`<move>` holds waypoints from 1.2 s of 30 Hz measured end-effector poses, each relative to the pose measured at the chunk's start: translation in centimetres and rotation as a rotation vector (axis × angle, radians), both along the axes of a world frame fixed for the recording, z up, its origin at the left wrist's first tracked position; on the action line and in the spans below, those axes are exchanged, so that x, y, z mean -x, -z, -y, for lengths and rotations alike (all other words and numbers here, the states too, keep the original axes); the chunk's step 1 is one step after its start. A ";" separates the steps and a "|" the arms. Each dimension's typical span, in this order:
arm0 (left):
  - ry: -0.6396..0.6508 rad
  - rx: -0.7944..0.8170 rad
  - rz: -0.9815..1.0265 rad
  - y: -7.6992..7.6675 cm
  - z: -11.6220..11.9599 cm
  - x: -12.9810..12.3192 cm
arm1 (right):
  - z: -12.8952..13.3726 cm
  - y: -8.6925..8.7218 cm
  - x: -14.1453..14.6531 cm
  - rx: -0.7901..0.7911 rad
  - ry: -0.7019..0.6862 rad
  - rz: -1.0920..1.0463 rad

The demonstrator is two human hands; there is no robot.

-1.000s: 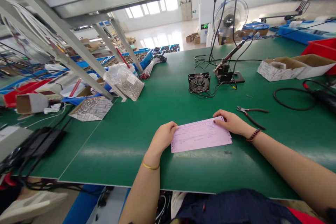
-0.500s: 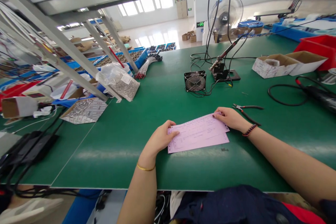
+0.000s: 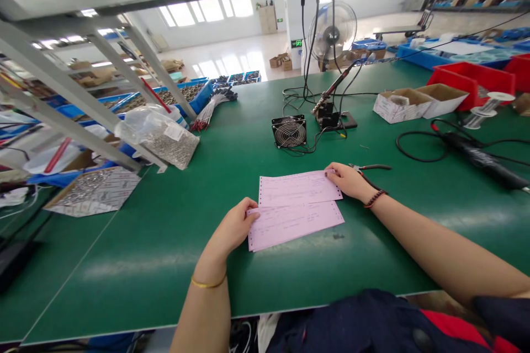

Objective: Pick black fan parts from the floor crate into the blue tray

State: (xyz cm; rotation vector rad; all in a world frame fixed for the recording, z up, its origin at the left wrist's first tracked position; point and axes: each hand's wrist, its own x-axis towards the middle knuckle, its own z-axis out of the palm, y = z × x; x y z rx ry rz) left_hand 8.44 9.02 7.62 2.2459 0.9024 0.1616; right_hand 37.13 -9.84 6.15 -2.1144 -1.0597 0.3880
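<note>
Sheets have fanned apart since the earlier frame: two pink perforated forms (image 3: 295, 209) lie overlapping near the centre of the surface's (image 3: 124, 270) front edge. Left hand (image 3: 234, 226) and right hand (image 3: 348, 182) rest on them, apparently pinning them flat; whether either grip closes, we cannot tell.

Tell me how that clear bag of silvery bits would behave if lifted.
The clear plastic bag probably feels heavy for its size, being filled with small metal pieces. It would likely sag and shift like a beanbag, and its thin film might tear.
</note>
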 end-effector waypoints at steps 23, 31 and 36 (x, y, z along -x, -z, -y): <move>0.059 0.115 -0.061 -1.2 0.5 0.2 | 0.0 0.5 -0.8 -0.048 -0.049 -0.041; 0.080 0.142 -0.073 -1.2 0.7 0.0 | -0.1 1.1 -0.8 -0.077 -0.081 -0.055; 0.069 0.153 -0.081 -1.3 0.8 -0.2 | 0.0 1.1 -1.0 -0.079 -0.086 -0.042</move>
